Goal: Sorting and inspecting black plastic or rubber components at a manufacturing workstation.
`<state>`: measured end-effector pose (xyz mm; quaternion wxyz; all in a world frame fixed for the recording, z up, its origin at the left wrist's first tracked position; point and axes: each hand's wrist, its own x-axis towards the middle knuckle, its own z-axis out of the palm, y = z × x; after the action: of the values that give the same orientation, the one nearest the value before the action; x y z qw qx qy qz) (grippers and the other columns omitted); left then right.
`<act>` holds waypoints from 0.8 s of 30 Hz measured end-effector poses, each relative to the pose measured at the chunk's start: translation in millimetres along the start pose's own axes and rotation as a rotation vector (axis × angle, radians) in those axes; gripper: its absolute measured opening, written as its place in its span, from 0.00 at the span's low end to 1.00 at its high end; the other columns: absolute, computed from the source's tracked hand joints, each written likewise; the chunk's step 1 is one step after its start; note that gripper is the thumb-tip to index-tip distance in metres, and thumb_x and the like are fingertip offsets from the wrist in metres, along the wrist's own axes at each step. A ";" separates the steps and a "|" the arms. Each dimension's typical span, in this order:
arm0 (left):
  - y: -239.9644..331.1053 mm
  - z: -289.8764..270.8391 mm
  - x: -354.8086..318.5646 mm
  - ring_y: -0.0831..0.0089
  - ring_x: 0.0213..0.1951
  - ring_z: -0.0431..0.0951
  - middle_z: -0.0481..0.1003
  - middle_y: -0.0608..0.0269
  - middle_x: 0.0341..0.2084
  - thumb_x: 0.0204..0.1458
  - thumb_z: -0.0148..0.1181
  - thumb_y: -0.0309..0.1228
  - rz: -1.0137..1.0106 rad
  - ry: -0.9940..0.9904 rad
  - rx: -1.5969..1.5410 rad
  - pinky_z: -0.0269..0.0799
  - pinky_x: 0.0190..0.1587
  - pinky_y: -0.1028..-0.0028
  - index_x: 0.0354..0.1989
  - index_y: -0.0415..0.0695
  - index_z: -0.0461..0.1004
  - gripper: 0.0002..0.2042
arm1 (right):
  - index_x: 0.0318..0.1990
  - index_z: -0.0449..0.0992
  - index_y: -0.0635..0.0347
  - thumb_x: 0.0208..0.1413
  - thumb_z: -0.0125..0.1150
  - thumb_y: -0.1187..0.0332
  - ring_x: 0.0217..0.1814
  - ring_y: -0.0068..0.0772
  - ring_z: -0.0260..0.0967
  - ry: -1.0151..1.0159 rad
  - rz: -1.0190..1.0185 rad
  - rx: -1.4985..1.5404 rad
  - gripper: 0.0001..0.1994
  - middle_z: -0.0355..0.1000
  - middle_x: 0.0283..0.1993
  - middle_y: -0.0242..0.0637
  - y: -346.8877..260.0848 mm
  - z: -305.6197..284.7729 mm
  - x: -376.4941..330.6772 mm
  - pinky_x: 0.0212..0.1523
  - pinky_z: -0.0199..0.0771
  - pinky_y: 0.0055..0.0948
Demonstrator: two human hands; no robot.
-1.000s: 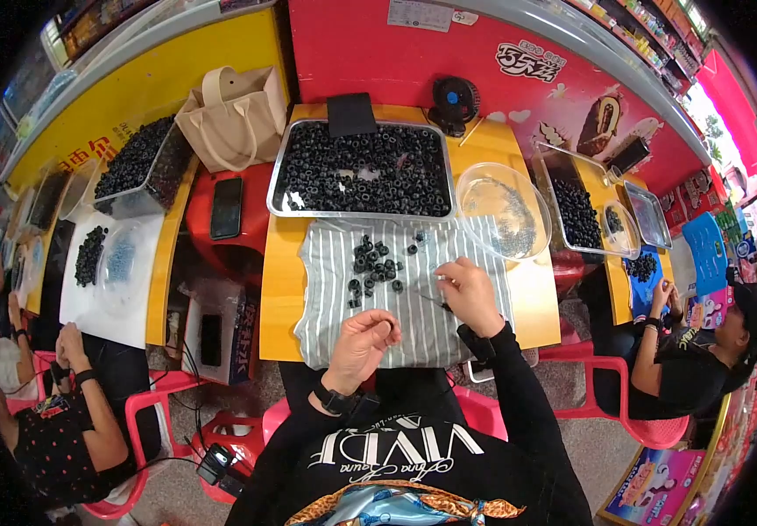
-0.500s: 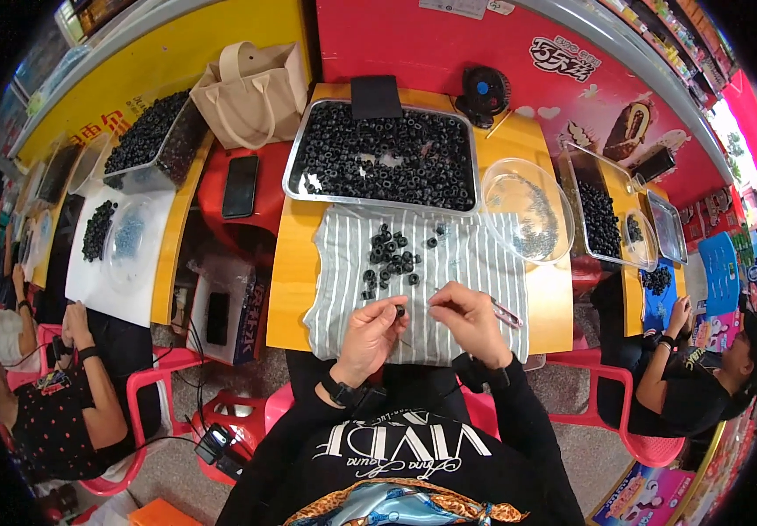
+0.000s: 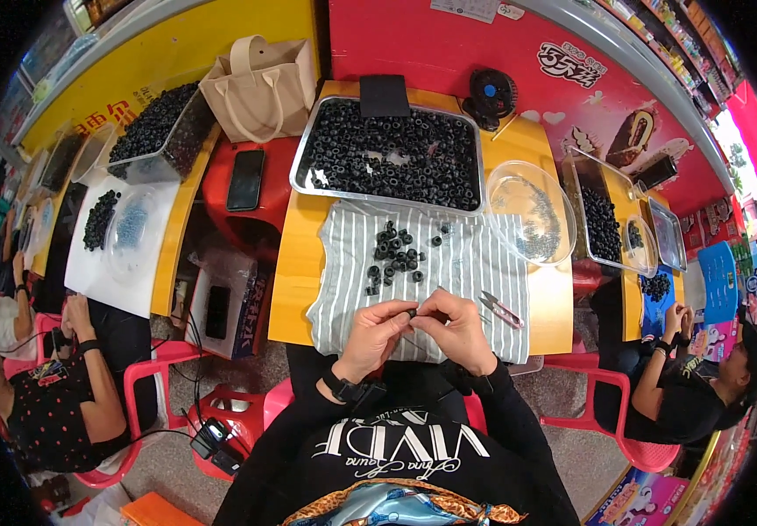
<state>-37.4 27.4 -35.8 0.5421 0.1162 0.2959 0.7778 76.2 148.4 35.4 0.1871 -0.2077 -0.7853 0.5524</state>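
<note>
My left hand (image 3: 377, 337) pinches a small black ring-shaped part (image 3: 411, 313) between thumb and fingertips. Closed in a pinch, my right hand (image 3: 457, 331) meets it at the part; whatever lies between its own fingertips is too small to make out. Both hands are over the near edge of a grey-and-white striped cloth (image 3: 343, 263). Beyond them, a loose group of black ring-shaped parts (image 3: 396, 254) lies on the cloth. Pink-handled thread snips (image 3: 503, 310) rest just right of my right hand.
A metal tray (image 3: 300, 182) full of black parts stands behind the cloth. To its right is a clear round dish (image 3: 494, 193) of fine small pieces. A small fan (image 3: 490, 95), phone (image 3: 245, 181) and beige bag (image 3: 260, 92) are nearby. People work at tables on both sides.
My right hand has moved left, and its fingertips now meet my left hand at the black part. The snips, partly covered before, show more fully.
</note>
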 end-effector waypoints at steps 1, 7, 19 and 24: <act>0.0 0.8 0.1 0.75 0.37 0.77 0.78 0.58 0.37 0.58 0.55 0.22 -0.004 -0.014 0.025 0.74 0.40 0.77 0.49 0.32 0.74 0.12 | 0.29 0.75 0.67 0.48 0.65 0.80 0.30 0.18 0.70 -0.027 0.043 0.001 0.04 0.71 0.27 0.32 -0.7 -0.9 0.2 0.31 0.70 0.19; 7.6 -9.3 0.3 0.73 0.39 0.78 0.78 0.58 0.37 0.57 0.56 0.23 -0.083 -0.169 -0.041 0.74 0.41 0.77 0.49 0.33 0.74 0.12 | 0.29 0.73 0.66 0.49 0.66 0.77 0.30 0.16 0.72 -0.120 0.193 0.091 0.06 0.73 0.25 0.34 -1.8 -5.7 10.9 0.29 0.69 0.19; 9.4 -12.2 1.1 0.67 0.42 0.77 0.76 0.55 0.40 0.58 0.56 0.23 -0.081 -0.205 -0.270 0.73 0.45 0.73 0.48 0.36 0.73 0.11 | 0.37 0.75 0.60 0.47 0.61 0.72 0.35 0.53 0.73 0.135 -0.017 -0.688 0.08 0.74 0.33 0.47 20.2 -11.1 61.9 0.34 0.71 0.45; 7.8 -13.2 2.4 0.66 0.42 0.76 0.75 0.54 0.41 0.58 0.55 0.24 -0.066 -0.199 -0.281 0.72 0.45 0.71 0.48 0.37 0.74 0.10 | 0.37 0.74 0.59 0.48 0.61 0.72 0.36 0.55 0.72 0.086 0.050 -0.869 0.08 0.74 0.34 0.48 20.0 0.1 72.4 0.35 0.70 0.49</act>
<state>-51.0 23.3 -42.1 0.6049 0.1061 0.1328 0.7779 17.4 193.1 21.1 0.1016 -0.3091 -0.9309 0.1661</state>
